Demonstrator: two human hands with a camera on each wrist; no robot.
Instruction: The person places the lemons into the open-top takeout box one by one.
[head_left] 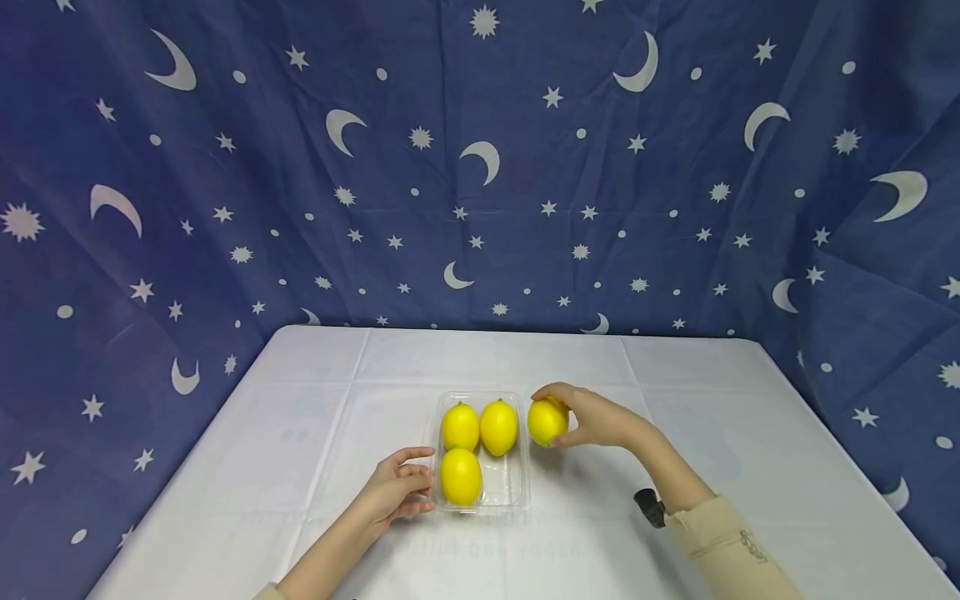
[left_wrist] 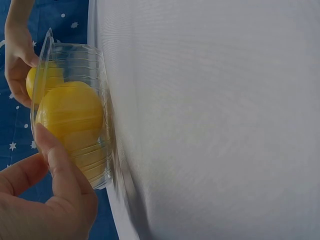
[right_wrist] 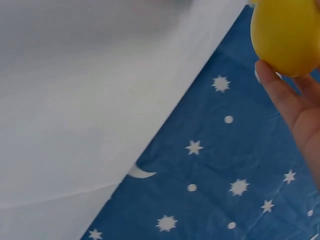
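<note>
Three yellow lemons sit in a clear plastic tray [head_left: 504,492]: a back left lemon [head_left: 460,427], a back right lemon [head_left: 498,427] and a front left lemon [head_left: 461,477]. The tray's front right part shows bare plastic. Just right of the tray, my right hand [head_left: 600,418] grips another lemon [head_left: 546,421] between thumb and fingers, with a shadow on the cloth below. The right wrist view shows fingertips around this lemon [right_wrist: 285,37]. My left hand [head_left: 397,487] is at the tray's left wall, its relaxed fingertips touching the rim in the left wrist view.
A white cloth [head_left: 225,500] with faint printing covers the table. Behind it hangs a dark blue curtain [head_left: 517,242] with moons and stars. A small black device [head_left: 649,507] is at the right wrist, by a beige sleeve [head_left: 723,542].
</note>
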